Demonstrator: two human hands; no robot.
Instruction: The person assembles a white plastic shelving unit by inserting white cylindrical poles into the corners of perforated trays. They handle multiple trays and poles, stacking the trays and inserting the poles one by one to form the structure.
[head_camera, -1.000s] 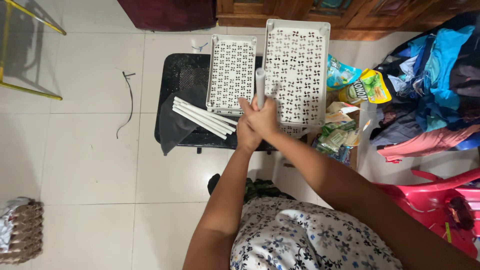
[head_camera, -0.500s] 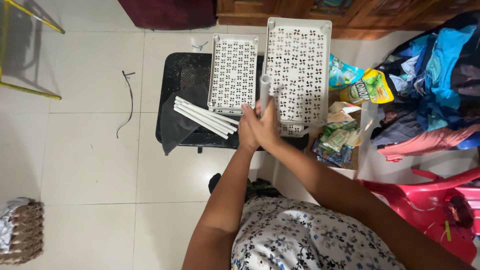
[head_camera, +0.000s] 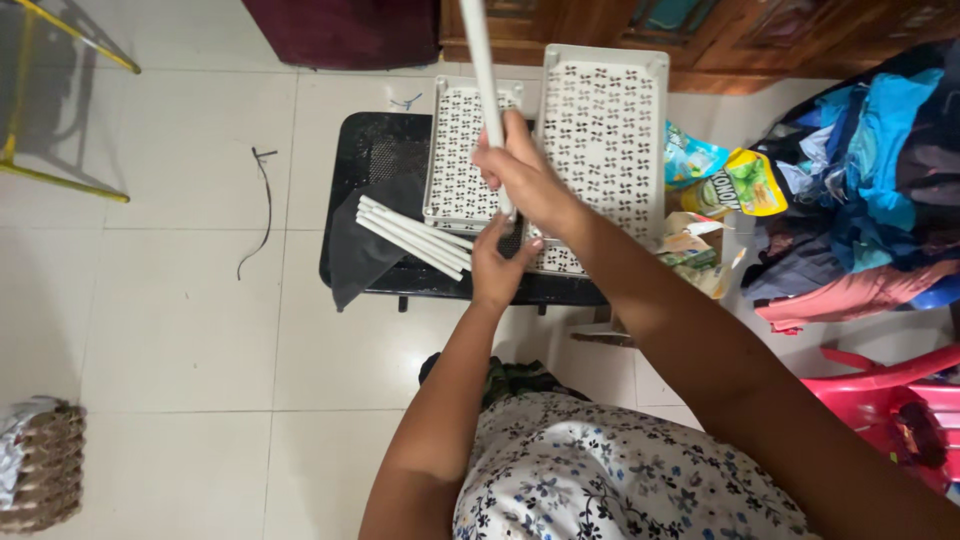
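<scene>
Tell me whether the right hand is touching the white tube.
Touching. The head view shows the right hand with its fingers wrapped around the white tube, which stands up from the fist toward the camera.

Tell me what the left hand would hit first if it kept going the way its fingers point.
Probably the lower end of the white tube held by the right hand; the left hand sits just below it, though depth is unclear.

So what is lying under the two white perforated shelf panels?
A black table carries both panels, with loose white tubes beside them. The right hand, its grip on a tube, and the left hand cover the panels' near edges.
</scene>
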